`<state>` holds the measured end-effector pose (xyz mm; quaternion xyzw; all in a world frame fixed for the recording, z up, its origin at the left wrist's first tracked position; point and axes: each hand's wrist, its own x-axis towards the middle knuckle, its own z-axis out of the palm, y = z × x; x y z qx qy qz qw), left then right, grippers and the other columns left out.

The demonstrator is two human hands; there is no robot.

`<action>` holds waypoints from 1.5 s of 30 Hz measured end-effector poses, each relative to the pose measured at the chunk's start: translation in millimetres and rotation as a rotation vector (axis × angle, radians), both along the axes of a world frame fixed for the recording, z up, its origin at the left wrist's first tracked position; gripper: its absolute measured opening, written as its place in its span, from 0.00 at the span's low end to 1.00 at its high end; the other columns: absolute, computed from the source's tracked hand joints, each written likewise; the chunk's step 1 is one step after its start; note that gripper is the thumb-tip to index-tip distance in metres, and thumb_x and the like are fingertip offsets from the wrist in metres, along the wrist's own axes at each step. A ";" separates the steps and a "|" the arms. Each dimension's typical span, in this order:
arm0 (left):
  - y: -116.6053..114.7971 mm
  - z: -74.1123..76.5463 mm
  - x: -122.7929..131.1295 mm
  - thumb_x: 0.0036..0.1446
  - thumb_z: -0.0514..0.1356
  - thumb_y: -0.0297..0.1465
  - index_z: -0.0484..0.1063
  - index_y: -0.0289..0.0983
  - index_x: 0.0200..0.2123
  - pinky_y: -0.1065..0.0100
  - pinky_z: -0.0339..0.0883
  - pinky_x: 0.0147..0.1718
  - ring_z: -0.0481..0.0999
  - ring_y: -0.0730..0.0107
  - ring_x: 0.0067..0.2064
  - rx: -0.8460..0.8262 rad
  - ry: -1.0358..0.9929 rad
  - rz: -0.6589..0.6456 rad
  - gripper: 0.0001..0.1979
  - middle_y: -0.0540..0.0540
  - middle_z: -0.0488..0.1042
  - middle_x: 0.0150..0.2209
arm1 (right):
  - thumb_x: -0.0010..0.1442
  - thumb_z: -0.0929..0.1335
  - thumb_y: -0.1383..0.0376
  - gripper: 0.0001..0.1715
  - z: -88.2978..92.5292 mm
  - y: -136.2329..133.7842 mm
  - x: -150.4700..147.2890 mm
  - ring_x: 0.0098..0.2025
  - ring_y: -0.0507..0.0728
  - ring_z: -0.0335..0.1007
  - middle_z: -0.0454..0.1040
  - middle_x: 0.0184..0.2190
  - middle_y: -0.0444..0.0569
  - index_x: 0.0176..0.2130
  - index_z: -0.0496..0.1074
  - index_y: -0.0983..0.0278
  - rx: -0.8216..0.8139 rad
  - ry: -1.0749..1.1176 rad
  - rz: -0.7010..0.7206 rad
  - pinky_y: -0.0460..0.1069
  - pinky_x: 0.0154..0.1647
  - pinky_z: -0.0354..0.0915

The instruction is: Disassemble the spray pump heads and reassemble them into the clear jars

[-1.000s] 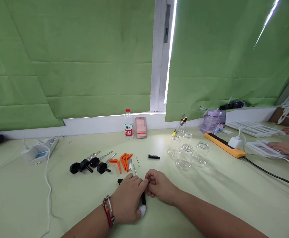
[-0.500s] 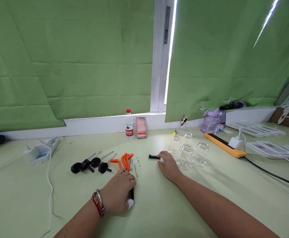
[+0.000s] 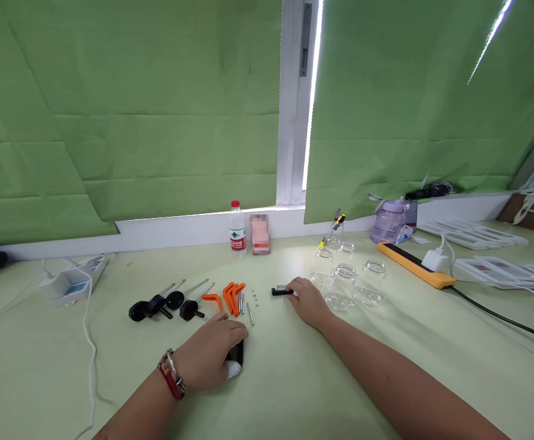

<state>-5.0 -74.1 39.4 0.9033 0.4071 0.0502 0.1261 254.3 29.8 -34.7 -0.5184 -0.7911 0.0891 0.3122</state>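
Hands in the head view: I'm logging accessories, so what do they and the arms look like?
No sleeves show on the forearms. The left hand has white wrapping on the thumb, and a silvery bangle and red bracelet at the wrist. The right hand wears no bracelet.

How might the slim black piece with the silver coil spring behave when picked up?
The slim black piece is probably stiff, given its straight body, and likely light, being small beside the right hand. Its exposed silver coil spring may flex if squeezed.
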 end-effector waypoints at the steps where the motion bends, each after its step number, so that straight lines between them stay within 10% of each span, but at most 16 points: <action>1: 0.5 -0.6 -0.1 0.44 0.57 0.27 0.67 0.41 0.36 0.57 0.56 0.49 0.71 0.60 0.39 0.009 -0.003 -0.004 0.12 0.48 0.73 0.36 | 0.55 0.64 0.73 0.10 0.8 -0.7 0.0 0.42 0.57 0.63 0.71 0.39 0.49 0.36 0.72 0.63 -0.002 0.001 0.012 0.52 0.45 0.60; 22: 2.1 -10.5 4.6 0.45 0.52 0.15 0.69 0.38 0.26 0.63 0.63 0.42 0.70 0.65 0.40 0.112 0.006 -0.107 0.13 0.49 0.74 0.38 | 0.55 0.62 0.72 0.12 1.0 -20.4 -4.1 0.39 0.56 0.66 0.72 0.36 0.47 0.36 0.72 0.62 -0.199 0.078 0.196 0.50 0.42 0.61; 29: 2.3 -25.2 12.6 0.55 0.54 0.27 0.54 0.38 0.59 0.58 0.63 0.47 0.68 0.58 0.49 0.125 -0.257 0.142 0.27 0.39 0.67 0.52 | 0.54 0.62 0.72 0.10 12.8 -42.5 -17.7 0.37 0.53 0.65 0.71 0.34 0.45 0.36 0.71 0.63 -0.408 0.329 0.388 0.48 0.40 0.62; 35: -0.2 -25.1 30.5 0.57 0.50 0.27 0.69 0.40 0.39 0.68 0.63 0.35 0.70 0.67 0.36 0.017 -0.359 0.132 0.10 0.48 0.74 0.34 | 0.53 0.65 0.71 0.09 13.8 -57.7 -31.4 0.33 0.52 0.65 0.71 0.31 0.44 0.36 0.72 0.63 -0.382 0.288 0.567 0.46 0.35 0.63; 41: -2.9 -19.7 31.4 0.57 0.51 0.31 0.68 0.38 0.33 0.72 0.58 0.27 0.65 0.72 0.28 -0.050 -0.384 0.173 0.06 0.50 0.70 0.27 | 0.59 0.62 0.69 0.15 12.5 -20.7 -16.5 0.49 0.58 0.62 0.70 0.47 0.52 0.45 0.72 0.63 0.021 0.142 0.163 0.54 0.53 0.58; 45: -3.4 -20.0 33.5 0.55 0.52 0.31 0.68 0.38 0.31 0.73 0.56 0.27 0.62 0.74 0.27 -0.058 -0.351 0.167 0.06 0.51 0.68 0.26 | 0.56 0.62 0.73 0.21 3.4 6.6 -5.9 0.52 0.61 0.60 0.70 0.50 0.52 0.49 0.71 0.64 0.016 -0.044 0.069 0.55 0.54 0.57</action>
